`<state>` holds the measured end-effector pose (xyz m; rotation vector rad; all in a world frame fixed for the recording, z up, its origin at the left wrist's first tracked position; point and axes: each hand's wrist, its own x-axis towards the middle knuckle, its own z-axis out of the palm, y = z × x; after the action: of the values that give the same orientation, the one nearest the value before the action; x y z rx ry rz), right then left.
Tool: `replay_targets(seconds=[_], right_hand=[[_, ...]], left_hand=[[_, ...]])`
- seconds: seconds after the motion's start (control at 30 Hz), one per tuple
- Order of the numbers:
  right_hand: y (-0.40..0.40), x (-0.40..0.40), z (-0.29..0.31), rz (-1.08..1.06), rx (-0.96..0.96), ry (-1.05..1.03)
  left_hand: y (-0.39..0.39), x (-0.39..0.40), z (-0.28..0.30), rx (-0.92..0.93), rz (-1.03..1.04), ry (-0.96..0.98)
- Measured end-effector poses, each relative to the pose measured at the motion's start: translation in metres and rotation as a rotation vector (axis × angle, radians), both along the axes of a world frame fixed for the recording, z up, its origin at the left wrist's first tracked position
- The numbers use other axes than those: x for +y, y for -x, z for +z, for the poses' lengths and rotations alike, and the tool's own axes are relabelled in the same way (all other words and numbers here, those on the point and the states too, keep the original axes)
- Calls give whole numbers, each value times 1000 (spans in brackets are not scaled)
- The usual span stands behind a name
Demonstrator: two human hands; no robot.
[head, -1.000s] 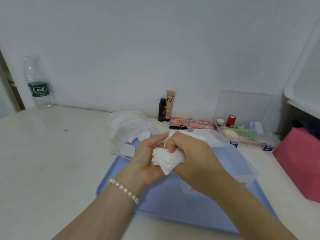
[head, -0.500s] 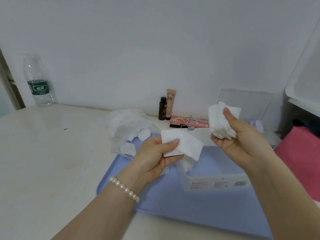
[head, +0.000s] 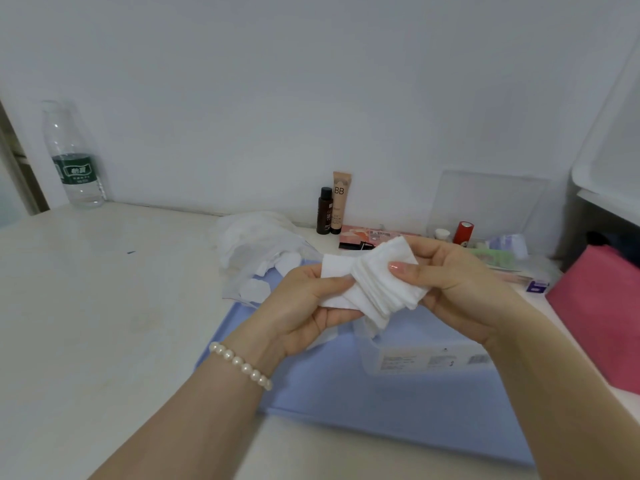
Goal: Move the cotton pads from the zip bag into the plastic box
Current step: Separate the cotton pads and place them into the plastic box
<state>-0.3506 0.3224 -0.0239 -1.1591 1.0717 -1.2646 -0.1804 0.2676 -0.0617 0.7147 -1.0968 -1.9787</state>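
Observation:
A fanned stack of square white cotton pads (head: 375,284) is held between both hands above the blue tray (head: 346,386). My left hand (head: 304,306) pinches the stack's left side, thumb on top. My right hand (head: 453,282) grips the right side, thumb pressed on the top pad. Below and behind the hands the clear plastic box (head: 426,355) stands on the tray, mostly hidden. The crumpled clear zip bag (head: 256,251) lies behind the left hand, with round white pads showing inside.
A water bottle (head: 74,161) stands far left by the wall. A dark bottle (head: 325,212), a BB tube (head: 340,202) and a pink palette (head: 374,237) sit at the back. A clear organiser (head: 491,251) with small items and a pink box (head: 602,313) are at right.
Half a second ago the hands were apart, left with one pad and right with a bunch held higher. They have come back together and both hold the stack.

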Motion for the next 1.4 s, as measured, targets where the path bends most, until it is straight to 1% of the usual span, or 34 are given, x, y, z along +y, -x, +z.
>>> replay_targets(seconds=[0.13, 0.4, 0.57, 0.63, 0.73, 0.8, 0.87, 0.97, 1.0, 1.03, 1.13, 1.17, 1.2, 1.23, 1.3, 1.37, 1.4], right_hand=[[-2, 0, -2, -19, 52, -4], [-7, 0, -3, -65, 224, -16], [-12, 0, -3, -139, 416, -6], [-11, 1, -1, -158, 511, -14], [-9, 6, 5, -91, 558, -48], [-6, 7, 7, -83, 543, -48], [-1, 7, 7, -126, 520, -28], [7, 5, 9, -222, 414, 8], [9, 5, 11, -238, 334, 8], [11, 4, 13, -230, 209, -2], [5, 3, 14, -166, -254, -44], [0, 2, 12, -138, -358, -56], [-6, 2, 9, -104, -409, -75], [-12, 0, 5, -73, -401, -96], [-21, -3, -5, -60, -272, -120], [-26, -6, -10, -118, -132, -101], [-27, -8, -12, -150, -95, -89]], left_hand=[[-1, -2, -1, -12, -10, 1], [-1, -2, -1, -30, -40, -7], [-2, -2, 0, -43, -59, -7], [-2, -2, 1, -13, -63, -17], [-3, -2, 2, 36, -79, -23], [-2, -1, 3, 55, -85, -18], [1, 1, 2, 79, -55, -20], [3, -2, 0, 128, 26, -54], [3, -3, -1, 121, 41, -49], [3, -4, -2, 112, 48, -42], [6, -2, -3, 156, 47, -61], [8, 0, -4, 195, 42, -79], [11, 2, -4, 237, 37, -96], [13, 3, -5, 270, 29, -103], [15, 5, -5, 301, 14, -90], [15, 5, -4, 317, 12, -85], [14, 4, -3, 325, 10, -87]])
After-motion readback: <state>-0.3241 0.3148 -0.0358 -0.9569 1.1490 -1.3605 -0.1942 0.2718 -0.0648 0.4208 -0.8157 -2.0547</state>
